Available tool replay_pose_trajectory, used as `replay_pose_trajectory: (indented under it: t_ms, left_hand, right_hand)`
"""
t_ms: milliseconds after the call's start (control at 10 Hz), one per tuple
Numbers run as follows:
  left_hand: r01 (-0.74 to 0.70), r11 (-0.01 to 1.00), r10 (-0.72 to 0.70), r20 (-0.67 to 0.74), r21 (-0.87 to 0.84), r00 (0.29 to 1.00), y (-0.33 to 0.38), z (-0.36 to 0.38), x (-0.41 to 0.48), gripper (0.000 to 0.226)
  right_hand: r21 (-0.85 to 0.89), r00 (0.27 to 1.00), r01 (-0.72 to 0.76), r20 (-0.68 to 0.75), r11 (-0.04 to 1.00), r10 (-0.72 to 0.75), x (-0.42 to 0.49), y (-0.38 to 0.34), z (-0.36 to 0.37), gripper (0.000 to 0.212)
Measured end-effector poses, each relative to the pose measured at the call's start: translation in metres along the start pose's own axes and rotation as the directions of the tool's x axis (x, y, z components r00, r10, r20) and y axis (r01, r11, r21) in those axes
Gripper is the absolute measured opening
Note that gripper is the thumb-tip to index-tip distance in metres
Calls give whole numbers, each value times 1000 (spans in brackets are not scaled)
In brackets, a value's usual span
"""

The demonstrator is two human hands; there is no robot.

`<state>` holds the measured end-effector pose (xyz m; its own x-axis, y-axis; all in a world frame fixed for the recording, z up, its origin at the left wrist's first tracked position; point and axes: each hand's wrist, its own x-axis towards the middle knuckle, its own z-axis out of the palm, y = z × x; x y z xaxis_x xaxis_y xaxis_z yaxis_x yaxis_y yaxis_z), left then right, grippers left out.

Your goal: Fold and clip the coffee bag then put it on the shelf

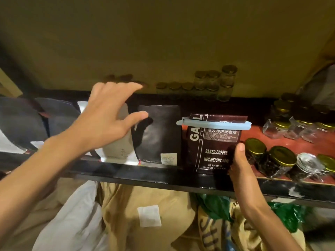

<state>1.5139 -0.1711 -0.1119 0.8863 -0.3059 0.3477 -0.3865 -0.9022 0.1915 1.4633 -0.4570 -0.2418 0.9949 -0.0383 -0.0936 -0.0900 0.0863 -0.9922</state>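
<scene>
While my right hand (239, 165) grips the lower right corner of the coffee bag (212, 142), thumb pressed on its front, the bag stands upright on the shelf (163, 176), its long axis vertical, with the blue clip (213, 125) across its folded top. My left hand (108, 120) hovers spread and empty over the pale bag (119, 142), well left, beyond the black bag (159, 134). I judge the right hand alone must let go.

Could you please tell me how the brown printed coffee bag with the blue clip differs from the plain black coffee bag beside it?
The brown printed coffee bag is folded at the top under a pale blue clip; the plain black coffee bag has no clip. The brown bag bears large white lettering; the black bag has only a small label. The right hand holds the brown bag; nothing holds the black one. Both stand upright on the dark shelf.
</scene>
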Motion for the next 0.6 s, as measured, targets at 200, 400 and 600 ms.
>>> replay_pose_trajectory:
  t_ms: [200, 400, 600]
  left_hand:
    - [181, 978, -150, 246, -106, 957, -46, -18, -1, 18]
    - [132, 984, -97, 256, -119, 962, -53, -12, 3, 26]
    - [49, 981, 4, 272, -187, 962, -50, -17, -6, 63]
  right_hand:
    - [-35, 996, -89, -26, 995, 88, -6, 5, -1, 47]
    - [-98, 994, -89, -72, 991, 82, -10, 0, 10, 55]
    - [-259, 913, -198, -400, 945, 81, -28, -33, 33, 65]
